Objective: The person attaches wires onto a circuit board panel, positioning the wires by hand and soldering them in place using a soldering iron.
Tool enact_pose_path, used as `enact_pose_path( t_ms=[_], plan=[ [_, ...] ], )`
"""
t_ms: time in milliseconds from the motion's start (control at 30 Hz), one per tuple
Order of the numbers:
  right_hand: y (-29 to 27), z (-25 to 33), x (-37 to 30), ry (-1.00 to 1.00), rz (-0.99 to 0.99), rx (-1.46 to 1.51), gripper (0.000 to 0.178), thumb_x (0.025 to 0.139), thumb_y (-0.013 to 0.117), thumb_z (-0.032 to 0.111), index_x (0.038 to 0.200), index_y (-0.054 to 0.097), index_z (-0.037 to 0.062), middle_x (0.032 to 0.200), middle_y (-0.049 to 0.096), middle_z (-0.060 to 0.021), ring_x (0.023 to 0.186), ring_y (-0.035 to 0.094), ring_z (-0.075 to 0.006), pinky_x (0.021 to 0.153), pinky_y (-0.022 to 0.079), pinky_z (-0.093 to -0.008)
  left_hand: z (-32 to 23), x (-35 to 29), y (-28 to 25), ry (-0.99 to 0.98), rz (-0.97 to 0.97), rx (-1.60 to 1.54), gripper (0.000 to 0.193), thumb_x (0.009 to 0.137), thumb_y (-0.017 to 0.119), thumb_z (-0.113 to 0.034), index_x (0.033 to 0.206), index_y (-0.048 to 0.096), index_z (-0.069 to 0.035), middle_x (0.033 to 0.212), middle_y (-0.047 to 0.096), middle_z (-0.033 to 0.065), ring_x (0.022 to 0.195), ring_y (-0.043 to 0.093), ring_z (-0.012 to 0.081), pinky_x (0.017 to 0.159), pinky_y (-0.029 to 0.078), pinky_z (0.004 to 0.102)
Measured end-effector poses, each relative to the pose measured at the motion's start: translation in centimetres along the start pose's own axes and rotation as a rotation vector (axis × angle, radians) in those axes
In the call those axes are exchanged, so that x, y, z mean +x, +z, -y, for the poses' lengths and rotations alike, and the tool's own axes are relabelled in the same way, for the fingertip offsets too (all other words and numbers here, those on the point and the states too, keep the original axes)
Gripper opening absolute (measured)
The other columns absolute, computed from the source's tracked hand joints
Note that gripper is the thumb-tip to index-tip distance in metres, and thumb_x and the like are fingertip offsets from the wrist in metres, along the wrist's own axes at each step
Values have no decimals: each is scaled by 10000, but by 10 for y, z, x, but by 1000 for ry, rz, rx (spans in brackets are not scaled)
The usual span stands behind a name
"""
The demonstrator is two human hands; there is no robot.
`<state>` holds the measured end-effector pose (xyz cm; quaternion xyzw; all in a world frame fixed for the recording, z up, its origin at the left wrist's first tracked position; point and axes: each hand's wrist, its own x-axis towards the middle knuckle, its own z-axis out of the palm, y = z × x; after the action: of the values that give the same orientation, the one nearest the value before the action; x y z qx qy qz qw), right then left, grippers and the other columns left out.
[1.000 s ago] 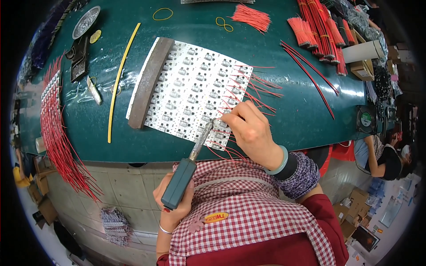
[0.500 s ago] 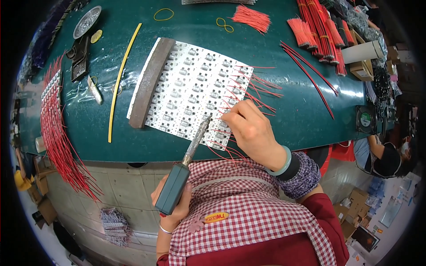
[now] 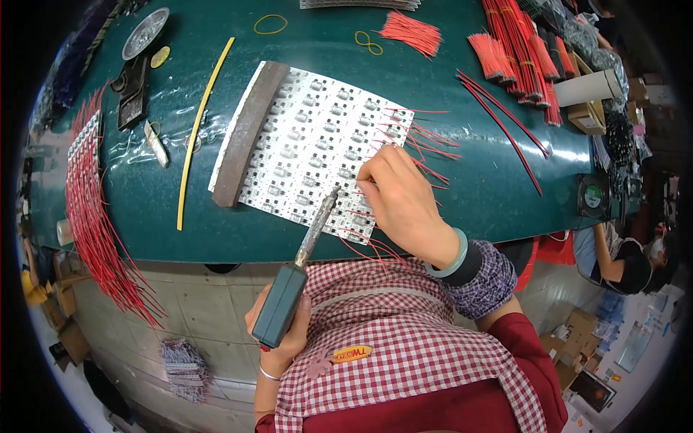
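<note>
My left hand (image 3: 297, 333) grips the grey-green handle of a soldering iron (image 3: 280, 307). The iron's tip points up and right onto a white circuit board panel (image 3: 294, 133) with rows of small components. Close beside the tip, my right hand (image 3: 404, 198) pinches a thin red wire against the board; the fingers hide most of it. More red wires (image 3: 431, 136) stick out from the panel's right edge, and others curl out near its lower corner. A brown bar (image 3: 250, 137) lies across the panel's left side.
Left of the panel lie a yellow strip (image 3: 206, 130), a knife (image 3: 155, 146), a dark metal holder (image 3: 133, 97) and a round metal dish (image 3: 146, 33). A wired board strip (image 3: 85, 159) overhangs the table's left edge. Red wire bundles (image 3: 498, 54) sit at the back right.
My right hand has shifted slightly up and left along the panel. The iron's tip has moved a little to the left, and my left hand keeps its grip.
</note>
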<state>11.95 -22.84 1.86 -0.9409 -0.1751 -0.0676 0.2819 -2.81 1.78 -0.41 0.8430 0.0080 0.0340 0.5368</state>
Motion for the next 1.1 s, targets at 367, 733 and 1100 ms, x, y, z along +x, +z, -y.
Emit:
enact_pose_path(
  t_ms=[367, 733, 1100],
  plan=[
    [-6, 21, -22, -15, -173, 221, 155, 845, 695, -86, 971, 671, 2, 897, 624, -113, 767, 634, -297, 669, 513, -380, 3, -1, 1, 17, -17, 0, 225, 793, 782, -3, 999, 718, 59, 923, 712, 184, 723, 712, 304, 639, 554, 342],
    [17, 22, -34, 23, -264, 93, 192, 762, 753, -96, 865, 629, 7, 762, 571, -95, 655, 591, -250, 563, 461, -369, 9, -9, 0, -6, 22, -13, 228, 788, 783, 2, 997, 718, 62, 935, 718, 180, 722, 719, 279, 629, 554, 322],
    [27, 21, -30, 23, -298, 80, 202, 736, 728, -76, 807, 574, 32, 738, 504, -101, 674, 560, -279, 571, 459, -396, -4, 1, 1, -33, 59, -23, 238, 775, 785, 21, 999, 717, 68, 964, 722, 181, 751, 726, 282, 660, 569, 333]
  ],
)
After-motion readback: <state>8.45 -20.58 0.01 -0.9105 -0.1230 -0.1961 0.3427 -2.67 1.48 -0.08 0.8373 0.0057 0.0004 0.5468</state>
